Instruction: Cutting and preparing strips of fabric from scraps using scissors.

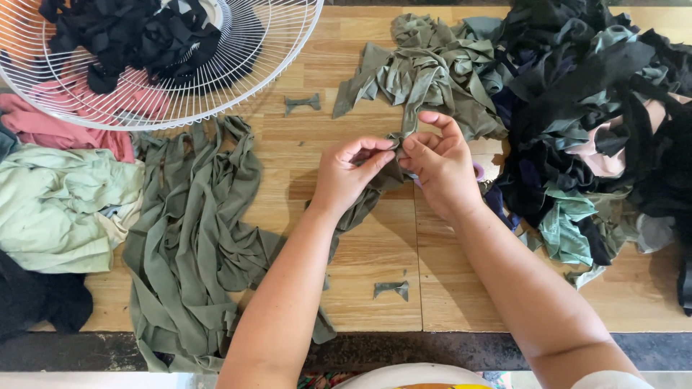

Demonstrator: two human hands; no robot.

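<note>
Both hands meet over the middle of a wooden table (382, 252). My left hand (349, 173) and my right hand (440, 162) pinch the same olive-green cloth strip (412, 108) between thumbs and fingertips. The strip runs up from the fingers into a tangled heap of olive-green strips (432, 65) at the back. Below my left hand the strip's other end hangs down under the wrist. A long pile of sorted olive-green strips (187, 238) lies to the left of my left forearm.
A white wire fan guard (238, 65) at the back left holds black scraps. Pink, pale-green and black cloth lies along the left edge. A big heap of black and teal scraps (598, 115) fills the right side. Small olive offcuts (391, 289) dot the table.
</note>
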